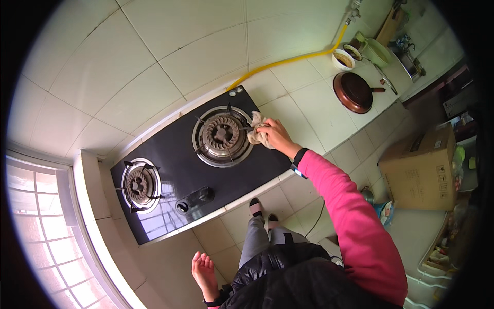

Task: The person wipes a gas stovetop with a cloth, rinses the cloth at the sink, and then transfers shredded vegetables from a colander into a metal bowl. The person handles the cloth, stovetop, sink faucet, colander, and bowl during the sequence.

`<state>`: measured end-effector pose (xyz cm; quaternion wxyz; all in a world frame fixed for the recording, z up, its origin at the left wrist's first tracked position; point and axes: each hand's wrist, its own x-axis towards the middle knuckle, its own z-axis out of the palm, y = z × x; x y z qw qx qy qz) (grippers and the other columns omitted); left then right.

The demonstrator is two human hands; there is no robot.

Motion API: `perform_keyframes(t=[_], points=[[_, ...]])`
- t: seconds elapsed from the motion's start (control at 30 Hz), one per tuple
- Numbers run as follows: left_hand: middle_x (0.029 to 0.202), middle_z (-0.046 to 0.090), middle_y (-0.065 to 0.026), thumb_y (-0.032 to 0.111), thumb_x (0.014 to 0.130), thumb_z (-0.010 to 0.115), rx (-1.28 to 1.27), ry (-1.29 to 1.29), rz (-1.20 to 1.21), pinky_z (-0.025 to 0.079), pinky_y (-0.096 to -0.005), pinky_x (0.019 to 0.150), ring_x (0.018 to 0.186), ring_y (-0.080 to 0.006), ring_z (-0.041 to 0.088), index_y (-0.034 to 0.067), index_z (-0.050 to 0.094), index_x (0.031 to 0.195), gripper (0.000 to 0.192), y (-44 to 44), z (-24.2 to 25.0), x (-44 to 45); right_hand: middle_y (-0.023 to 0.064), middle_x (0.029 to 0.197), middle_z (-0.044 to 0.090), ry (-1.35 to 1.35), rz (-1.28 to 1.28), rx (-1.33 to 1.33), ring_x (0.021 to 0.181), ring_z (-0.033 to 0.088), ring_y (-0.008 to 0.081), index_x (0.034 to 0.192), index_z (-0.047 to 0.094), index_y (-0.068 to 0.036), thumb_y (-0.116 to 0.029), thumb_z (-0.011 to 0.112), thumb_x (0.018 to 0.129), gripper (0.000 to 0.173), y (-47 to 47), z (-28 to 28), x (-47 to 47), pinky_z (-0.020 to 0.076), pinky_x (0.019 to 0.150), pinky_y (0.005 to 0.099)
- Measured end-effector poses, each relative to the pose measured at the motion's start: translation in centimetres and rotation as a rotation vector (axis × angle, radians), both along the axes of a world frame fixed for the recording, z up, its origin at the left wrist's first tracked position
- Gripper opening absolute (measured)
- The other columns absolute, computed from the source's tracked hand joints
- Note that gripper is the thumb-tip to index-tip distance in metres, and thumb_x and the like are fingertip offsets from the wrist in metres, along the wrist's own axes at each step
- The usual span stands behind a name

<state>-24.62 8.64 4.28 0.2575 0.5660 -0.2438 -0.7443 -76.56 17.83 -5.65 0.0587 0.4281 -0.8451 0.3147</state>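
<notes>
My right hand (274, 133) grips a crumpled, stained beige cloth (259, 137) against the right rim of the larger gas burner (222, 134). That burner is set in a black glass gas hob (181, 158). On the hob's left part is a smaller burner (136, 185) with a metal pan support. Two control knobs (195, 199) sit near the front edge. My left hand (203, 270) is low in the view, in front of the hob, with its fingers loosely curled and nothing in it.
A yellow gas hose (285, 61) runs along the tiled wall. On the tiled counter, right of the hob, lie an upturned brown pan (353, 92), a white bowl with food (343, 60) and a green basin (375, 53). A cardboard box (418, 170) stands at right.
</notes>
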Motion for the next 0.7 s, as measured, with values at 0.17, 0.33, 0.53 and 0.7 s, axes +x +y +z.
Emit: perform_keyframes(t=[0.17, 0.33, 0.53, 0.7], points=[[0.097, 0.060, -0.0033, 0.016, 0.091, 0.053, 0.026, -0.039, 0.040, 0.047, -0.0268, 0.076, 0.086, -0.0139, 0.056, 0.008, 0.057, 0.118, 0.029, -2.4, -0.6, -1.6, 0.0063, 0.098, 0.058, -0.117, 0.073, 0.005, 0.095, 0.054, 0.0278, 0.097, 0.073, -0.019, -0.009, 0.063, 0.080, 0.022, -5.8, -0.6, -7.9, 0.0446, 0.085, 0.0358], [0.097, 0.060, -0.0028, 0.016, 0.091, 0.052, 0.052, -0.087, 0.040, 0.047, -0.0265, 0.076, 0.085, -0.0133, 0.055, 0.008, 0.057, 0.118, 0.029, -4.0, -0.6, -2.4, 0.0091, 0.111, 0.054, -0.029, 0.141, 0.210, 0.103, 0.050, 0.0342, 0.114, 0.067, -0.029, -0.010, 0.061, 0.082, 0.038, -14.2, -0.6, -14.0, 0.0445, 0.089, 0.0392], [0.097, 0.059, -0.0023, 0.017, 0.091, 0.053, 0.051, -0.059, 0.009, 0.047, -0.0265, 0.077, 0.085, -0.0130, 0.056, 0.009, 0.057, 0.118, 0.029, -4.7, -0.4, -4.1, 0.0108, 0.111, 0.051, -0.128, 0.086, 0.199, 0.100, 0.051, 0.0347, 0.118, 0.065, -0.029, -0.007, 0.059, 0.082, 0.043, -10.3, -0.7, -10.6, 0.0449, 0.091, 0.0404], [0.098, 0.059, -0.0025, 0.016, 0.090, 0.054, 0.056, -0.050, -0.039, 0.046, -0.0264, 0.077, 0.086, -0.0127, 0.056, 0.008, 0.057, 0.117, 0.028, -4.4, -0.2, -4.9, 0.0097, 0.102, 0.054, -0.106, 0.047, 0.081, 0.097, 0.053, 0.0305, 0.109, 0.070, -0.020, -0.004, 0.064, 0.077, 0.036, 3.2, 0.3, 1.9, 0.0471, 0.085, 0.0372]])
